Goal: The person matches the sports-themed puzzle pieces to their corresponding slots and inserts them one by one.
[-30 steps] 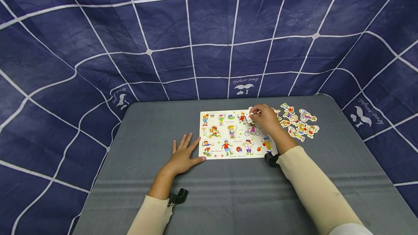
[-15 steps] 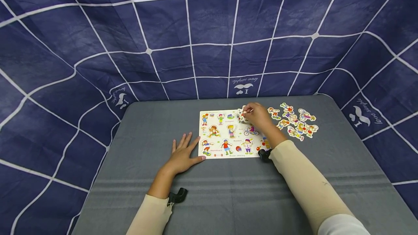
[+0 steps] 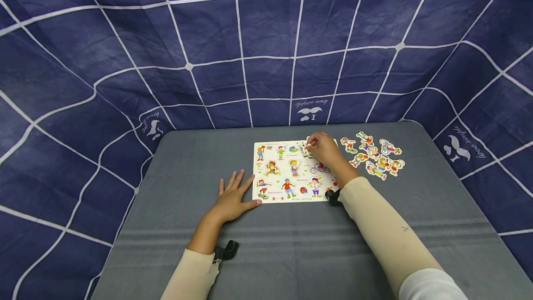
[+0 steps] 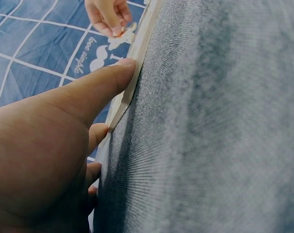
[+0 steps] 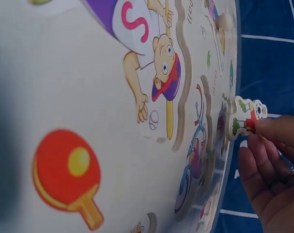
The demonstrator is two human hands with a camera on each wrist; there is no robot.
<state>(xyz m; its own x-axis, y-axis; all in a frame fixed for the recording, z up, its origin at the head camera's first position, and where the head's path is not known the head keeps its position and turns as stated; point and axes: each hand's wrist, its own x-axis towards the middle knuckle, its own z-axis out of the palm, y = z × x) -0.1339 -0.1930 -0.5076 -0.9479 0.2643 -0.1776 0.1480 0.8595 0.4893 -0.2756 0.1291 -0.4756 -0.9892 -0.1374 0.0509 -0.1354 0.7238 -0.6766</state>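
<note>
A puzzle board [image 3: 284,173] with printed sports figures lies flat on the grey table. My left hand [image 3: 231,202] rests at its left side with spread fingers, and in the left wrist view the thumb [image 4: 106,80] touches the board's edge. With thumb and fingertips, my right hand [image 3: 328,150] pinches a small figure-shaped puzzle piece [image 5: 242,118]. That piece has a pale rim, green patches and a ball shape, with red between the fingertips. It is over the board's upper right part, near the red-clad printed figure. My right hand and wrist cover the board's right side.
Several loose puzzle pieces [image 3: 384,164] lie in an overlapping cluster right of the board. One piece [image 3: 348,144] is apart, closer to the right hand. Dark blue gridded cloth [image 3: 266,78] hangs behind and beside the grey table [image 3: 287,249].
My right hand has moved left with the puzzle piece, from the board's upper right corner toward the red-clad figure, then shifted little. The left hand has stayed at the board's edge.
</note>
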